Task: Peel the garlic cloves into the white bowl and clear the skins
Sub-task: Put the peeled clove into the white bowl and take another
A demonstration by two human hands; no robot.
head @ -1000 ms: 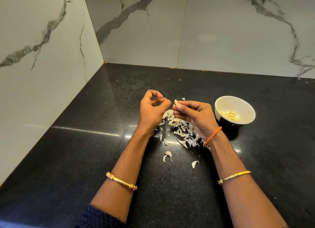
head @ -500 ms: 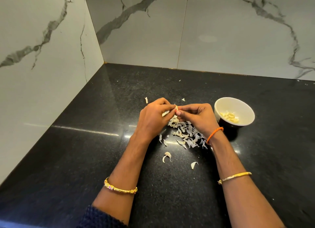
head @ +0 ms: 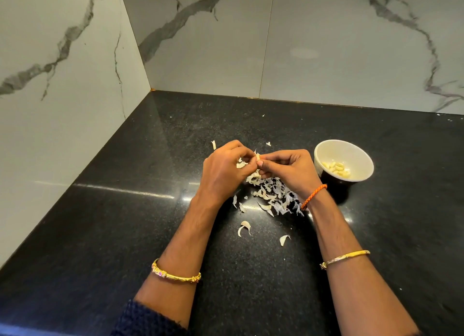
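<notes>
My left hand (head: 223, 171) and my right hand (head: 288, 170) meet fingertip to fingertip above the counter, both pinching one small garlic clove (head: 257, 157) with a bit of pale skin on it. Below them lies a heap of papery garlic skins (head: 273, 196). The white bowl (head: 326, 151) stands just right of my right hand, with several peeled cloves (head: 336, 169) inside. Most of the pinched clove is hidden by my fingers.
The black granite counter (head: 125, 235) sits in a corner of marble walls (head: 62, 72), one at the left and one at the back. Loose skin pieces (head: 244, 227) lie nearer me, another (head: 284, 239) to its right, and a small one (head: 213, 144) behind my left hand.
My left hand, apart and curled a second ago, has come right to meet the right hand at the clove. Both hands now work on it together.
</notes>
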